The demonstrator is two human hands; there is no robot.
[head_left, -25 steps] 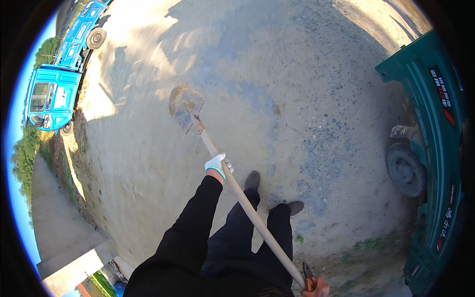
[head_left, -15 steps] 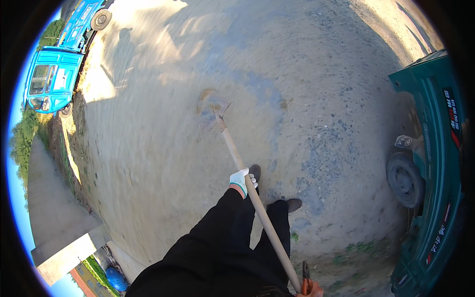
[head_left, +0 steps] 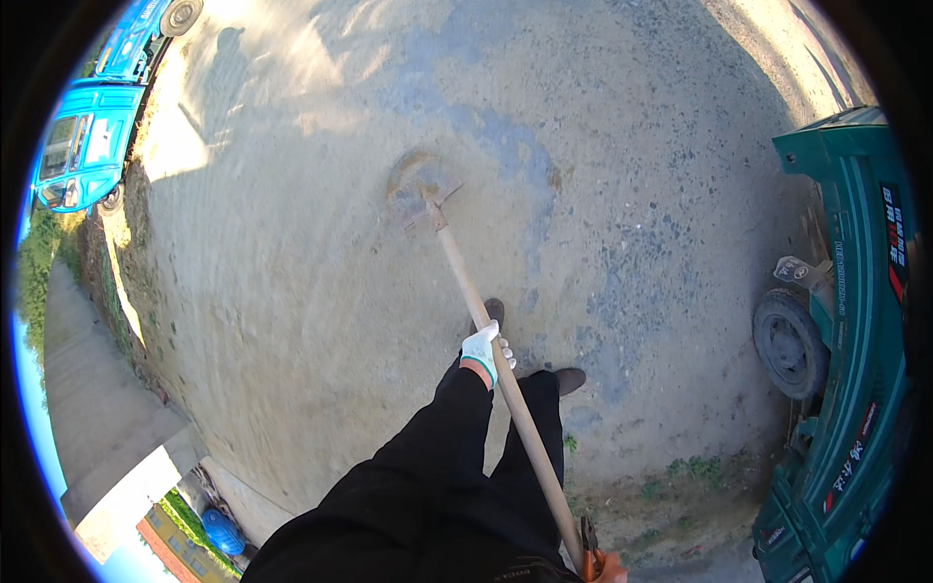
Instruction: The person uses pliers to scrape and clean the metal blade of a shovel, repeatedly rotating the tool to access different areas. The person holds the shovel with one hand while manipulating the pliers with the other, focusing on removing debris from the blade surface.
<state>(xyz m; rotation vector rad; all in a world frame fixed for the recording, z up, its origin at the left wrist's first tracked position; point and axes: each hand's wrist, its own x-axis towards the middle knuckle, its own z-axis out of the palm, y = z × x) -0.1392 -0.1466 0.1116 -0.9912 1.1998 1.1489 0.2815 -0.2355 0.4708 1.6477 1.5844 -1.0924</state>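
Observation:
My left hand (head_left: 482, 352), in a white knit glove with a green cuff, is closed around the pale wooden handle of a shovel (head_left: 517, 413). The handle slants from the lower edge up and away to the left. Its metal blade (head_left: 424, 189) is over the ground ahead of my feet, the outline faint against the similar-coloured dirt. At the lower edge my bare right hand (head_left: 610, 569) is at the handle's rear end, closed on orange-handled pliers (head_left: 589, 549) with a dark head. The picture's edge cuts off part of that hand, and its grip on the shovel is partly hidden.
A green cargo vehicle (head_left: 855, 340) with a grey wheel (head_left: 791, 343) stands close on the right. Far left is a blue truck (head_left: 97, 146). Grey gravel patches mark the dirt ground (head_left: 321, 262). A low concrete wall (head_left: 107, 379) and a blue barrel (head_left: 223, 532) are at lower left.
The view has shifted slightly, so the blue truck sits farther left. My left hand and the shovel have moved a little to the right in the picture; both hands keep their hold.

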